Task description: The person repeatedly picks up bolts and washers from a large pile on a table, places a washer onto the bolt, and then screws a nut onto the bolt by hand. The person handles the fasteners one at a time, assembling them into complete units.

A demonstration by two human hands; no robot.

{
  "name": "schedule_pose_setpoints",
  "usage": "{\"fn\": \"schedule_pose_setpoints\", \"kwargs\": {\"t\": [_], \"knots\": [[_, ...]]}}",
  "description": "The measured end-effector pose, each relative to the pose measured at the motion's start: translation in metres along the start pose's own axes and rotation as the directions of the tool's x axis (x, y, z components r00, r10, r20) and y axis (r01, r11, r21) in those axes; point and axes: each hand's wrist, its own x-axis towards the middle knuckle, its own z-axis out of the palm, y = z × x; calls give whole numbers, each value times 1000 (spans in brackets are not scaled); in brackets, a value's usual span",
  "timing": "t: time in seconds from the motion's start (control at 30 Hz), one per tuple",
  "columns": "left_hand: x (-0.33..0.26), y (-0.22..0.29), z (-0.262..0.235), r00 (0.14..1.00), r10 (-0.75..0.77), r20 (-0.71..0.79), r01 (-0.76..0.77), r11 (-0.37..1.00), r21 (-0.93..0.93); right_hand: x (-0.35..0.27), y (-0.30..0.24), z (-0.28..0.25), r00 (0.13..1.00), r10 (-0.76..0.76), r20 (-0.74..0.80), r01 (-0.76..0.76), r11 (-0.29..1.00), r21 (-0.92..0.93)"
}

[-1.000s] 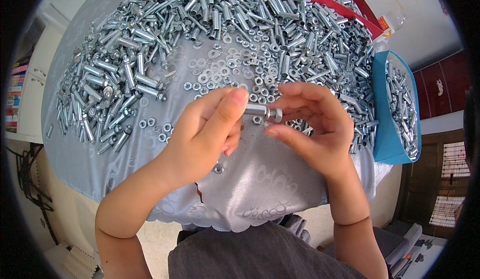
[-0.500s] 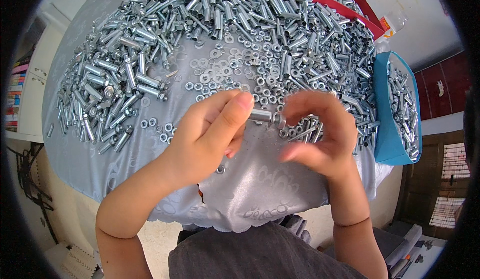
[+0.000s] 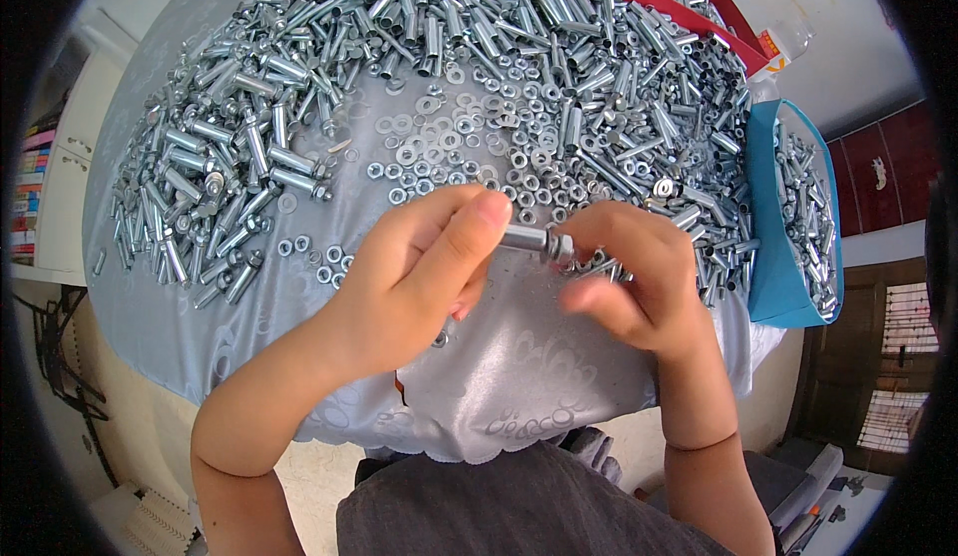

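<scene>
My left hand [image 3: 419, 267] is closed around a silver sleeve anchor bolt [image 3: 524, 238], its thumb lying along the top. The bolt's end points right, with a washer and a hex nut [image 3: 562, 249] on it. Beside that end is my right hand [image 3: 644, 281], its index finger curled close to the nut and its thumb apart from the fingers. Whether the index fingertip touches the nut is hard to tell. Loose hex nuts [image 3: 544, 196] and flat washers [image 3: 439, 137] lie on the table just beyond both hands.
Bolts with sleeves and nuts [image 3: 254, 147] are heaped at the left. Metal sleeves [image 3: 479, 32] cover the far side. A red box [image 3: 740, 47] stands far right; a blue box [image 3: 773, 257] of bolts sits at the right edge. A silvery tablecloth [image 3: 519, 386] covers the table.
My right hand has dropped slightly, and its fingers have curled in more around the nut end. The bolt in my left hand has shifted very little.
</scene>
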Motion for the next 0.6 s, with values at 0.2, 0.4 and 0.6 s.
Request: {"fn": "schedule_pose_setpoints", "kwargs": {"t": [0.2,0.4,0.6], "knots": [[-1,0,-1,1000,25,10,-26,999,44,0,5,-1,995,-91,52,95,992,-87],[3,-2,-2,1000,-3,-21,3,1000,4,1,5,7,990,-120,-70,112,987,-112],[-1,-1,-2,1000,-29,3,29,997,-66,6,7,10,980,-192,-58,187,979,-79]]}}
